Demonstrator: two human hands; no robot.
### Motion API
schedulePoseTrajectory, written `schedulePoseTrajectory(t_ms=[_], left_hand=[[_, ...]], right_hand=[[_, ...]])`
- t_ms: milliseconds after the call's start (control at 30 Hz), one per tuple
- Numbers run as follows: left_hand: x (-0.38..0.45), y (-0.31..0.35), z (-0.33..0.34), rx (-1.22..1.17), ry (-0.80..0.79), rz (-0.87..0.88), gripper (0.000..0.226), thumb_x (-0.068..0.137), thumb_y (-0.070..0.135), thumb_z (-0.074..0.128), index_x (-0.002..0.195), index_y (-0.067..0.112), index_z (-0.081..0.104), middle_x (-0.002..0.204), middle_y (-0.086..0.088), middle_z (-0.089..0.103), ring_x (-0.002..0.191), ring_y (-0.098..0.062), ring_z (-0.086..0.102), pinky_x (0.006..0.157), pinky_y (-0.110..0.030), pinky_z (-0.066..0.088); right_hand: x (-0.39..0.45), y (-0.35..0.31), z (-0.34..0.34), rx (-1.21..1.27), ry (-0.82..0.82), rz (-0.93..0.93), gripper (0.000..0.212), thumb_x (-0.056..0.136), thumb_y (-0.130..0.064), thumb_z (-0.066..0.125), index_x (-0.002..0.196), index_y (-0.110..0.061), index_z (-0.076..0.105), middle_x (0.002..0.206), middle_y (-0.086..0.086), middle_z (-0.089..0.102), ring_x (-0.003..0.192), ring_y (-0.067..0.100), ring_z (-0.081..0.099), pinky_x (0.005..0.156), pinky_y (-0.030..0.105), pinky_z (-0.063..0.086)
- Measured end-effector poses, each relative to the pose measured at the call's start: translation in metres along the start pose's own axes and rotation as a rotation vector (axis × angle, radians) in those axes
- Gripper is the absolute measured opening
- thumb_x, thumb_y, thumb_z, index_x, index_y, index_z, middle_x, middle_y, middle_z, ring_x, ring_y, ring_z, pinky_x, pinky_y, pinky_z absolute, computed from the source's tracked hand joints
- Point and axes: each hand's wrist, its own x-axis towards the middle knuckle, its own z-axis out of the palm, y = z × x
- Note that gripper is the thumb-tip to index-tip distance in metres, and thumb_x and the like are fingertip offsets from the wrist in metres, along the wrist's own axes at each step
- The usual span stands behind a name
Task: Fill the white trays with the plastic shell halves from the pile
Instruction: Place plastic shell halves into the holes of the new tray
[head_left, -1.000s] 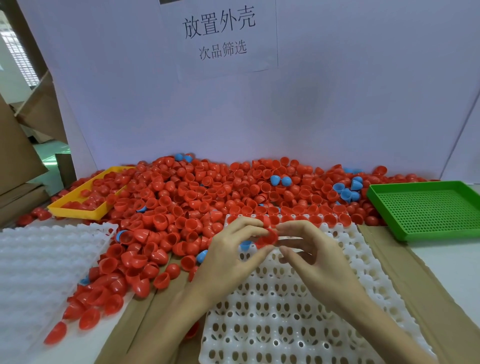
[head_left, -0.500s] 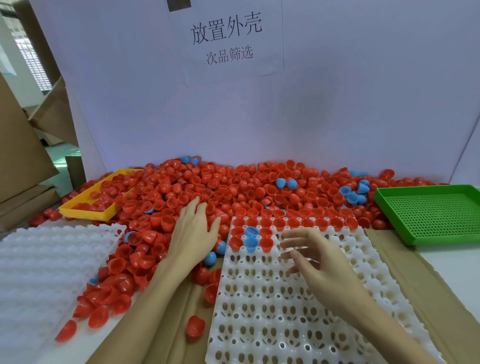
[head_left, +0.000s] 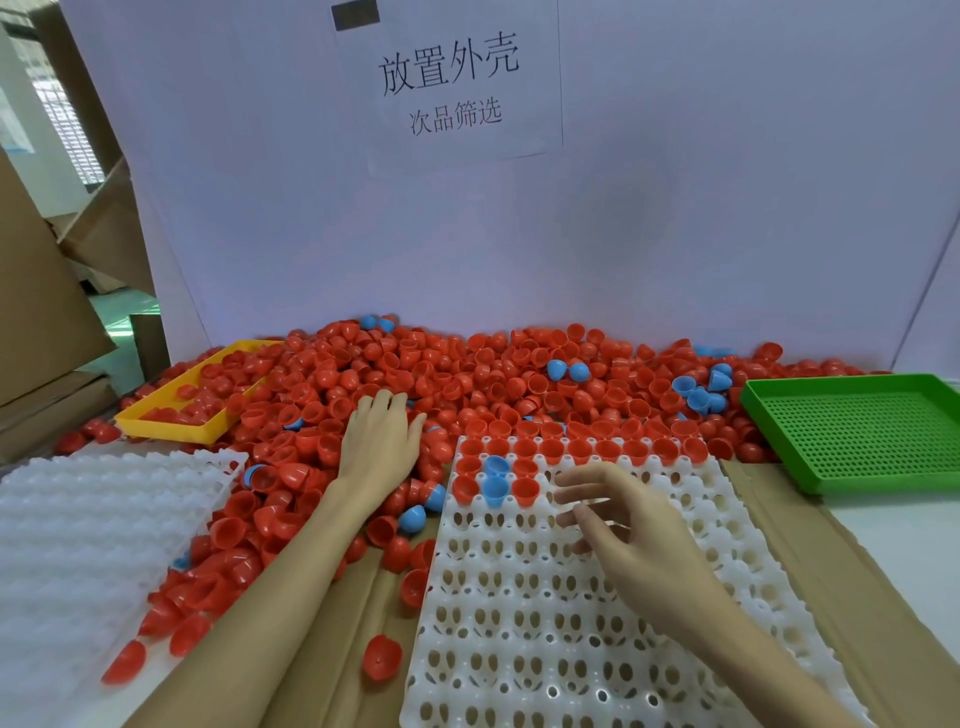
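left hand (head_left: 382, 441): flat on the pile (head_left: 467, 384), grip empty | right hand (head_left: 631, 535): fingers apart over white tray (head_left: 571, 623), holding nothing | shells: likely light, stiff, slick; I'd pinch one by its rim

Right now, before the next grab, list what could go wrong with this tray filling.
1. The pile spills against the far edge of the white tray; the left hand raking it could push loose halves onto filled cells.
2. Blue halves sit among red ones in the tray; if colours should match, that is already mixed.
3. A red half lies alone on the cardboard and may get missed.
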Motion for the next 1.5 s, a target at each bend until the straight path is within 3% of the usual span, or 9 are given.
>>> schedulePoseTrajectory(t_ms=[133, 267, 367, 500, 733, 933, 1200, 1333, 1500], left_hand=[[-0.017, 0.008, -0.015, -0.124, 0.203, 0.1, 0.032, 0.104, 0.018, 0.063, 0.131, 0.001, 0.067, 0.126, -0.013, 0.068, 0.12, -0.032, 0.059, 0.105, -0.044, 0.047], [-0.043, 0.026, -0.036, -0.375, 0.318, 0.245, 0.015, 0.095, 0.013, 0.075, 0.11, 0.014, 0.074, 0.107, 0.007, 0.069, 0.105, -0.014, 0.06, 0.097, -0.03, 0.049], [-0.068, 0.05, -0.049, -0.61, 0.222, 0.403, 0.014, 0.091, 0.012, 0.079, 0.099, 0.022, 0.072, 0.099, 0.018, 0.067, 0.099, -0.01, 0.064, 0.089, -0.023, 0.05], [-0.09, 0.073, -0.046, -0.664, 0.052, 0.578, 0.016, 0.094, 0.011, 0.076, 0.102, 0.02, 0.064, 0.102, 0.013, 0.059, 0.098, -0.016, 0.061, 0.087, -0.033, 0.052], [-0.097, 0.076, -0.039, -0.773, -0.018, 0.512, 0.055, 0.092, 0.013, 0.079, 0.137, 0.028, 0.053, 0.13, 0.011, 0.049, 0.114, -0.017, 0.061, 0.102, -0.022, 0.048], [-0.099, 0.076, -0.038, -0.81, -0.025, 0.496, 0.048, 0.094, 0.019, 0.077, 0.136, 0.03, 0.056, 0.119, 0.018, 0.062, 0.117, -0.013, 0.064, 0.101, -0.019, 0.048], [-0.099, 0.079, -0.037, -0.834, 0.028, 0.469, 0.015, 0.094, 0.02, 0.08, 0.1, 0.018, 0.066, 0.105, 0.008, 0.064, 0.101, -0.019, 0.067, 0.088, -0.028, 0.055], [-0.1, 0.08, -0.038, -0.78, 0.04, 0.475, 0.024, 0.094, 0.036, 0.08, 0.087, 0.017, 0.067, 0.088, 0.01, 0.06, 0.081, -0.016, 0.061, 0.076, -0.028, 0.053], [-0.091, 0.085, -0.033, -0.732, 0.132, 0.364, 0.032, 0.093, 0.045, 0.079, 0.077, 0.022, 0.062, 0.08, 0.012, 0.055, 0.074, -0.016, 0.057, 0.069, -0.026, 0.051]], right_hand=[[0.0, 0.0, 0.0, 0.002, 0.004, 0.0, 0.03, 0.104, -0.007, 0.057, 0.113, -0.034, 0.067, 0.108, -0.025, 0.071, 0.098, 0.004, 0.073, 0.082, 0.032, 0.064], [0.0, -0.001, 0.0, 0.006, 0.011, 0.009, 0.028, 0.104, -0.008, 0.058, 0.114, -0.033, 0.068, 0.108, -0.02, 0.072, 0.099, 0.005, 0.073, 0.083, 0.035, 0.063], [0.0, -0.005, -0.001, 0.081, 0.016, -0.017, 0.027, 0.102, -0.014, 0.063, 0.122, -0.033, 0.064, 0.108, -0.016, 0.074, 0.098, 0.009, 0.074, 0.082, 0.036, 0.064], [0.0, -0.011, -0.001, 0.186, -0.047, -0.047, 0.043, 0.096, -0.028, 0.072, 0.137, -0.033, 0.059, 0.116, -0.01, 0.074, 0.101, 0.013, 0.075, 0.08, 0.03, 0.064], [-0.001, -0.013, -0.004, 0.077, -0.089, -0.049, 0.04, 0.09, -0.013, 0.08, 0.123, -0.034, 0.069, 0.109, -0.019, 0.073, 0.103, 0.007, 0.073, 0.086, 0.027, 0.061], [-0.001, -0.014, -0.004, 0.051, -0.061, -0.104, 0.044, 0.09, -0.013, 0.08, 0.125, -0.037, 0.067, 0.112, -0.016, 0.072, 0.108, 0.007, 0.072, 0.088, 0.029, 0.061], [-0.002, -0.013, -0.002, 0.029, -0.07, -0.11, 0.043, 0.094, -0.018, 0.076, 0.128, -0.039, 0.062, 0.111, -0.018, 0.072, 0.105, 0.006, 0.072, 0.087, 0.027, 0.061], [0.0, -0.012, -0.002, 0.075, 0.009, -0.088, 0.031, 0.099, -0.012, 0.068, 0.123, -0.033, 0.065, 0.102, -0.014, 0.073, 0.092, 0.011, 0.075, 0.078, 0.027, 0.062], [0.002, -0.008, -0.002, 0.228, 0.126, 0.015, 0.026, 0.104, -0.006, 0.059, 0.122, -0.024, 0.063, 0.098, -0.001, 0.077, 0.09, 0.015, 0.077, 0.076, 0.029, 0.063]])
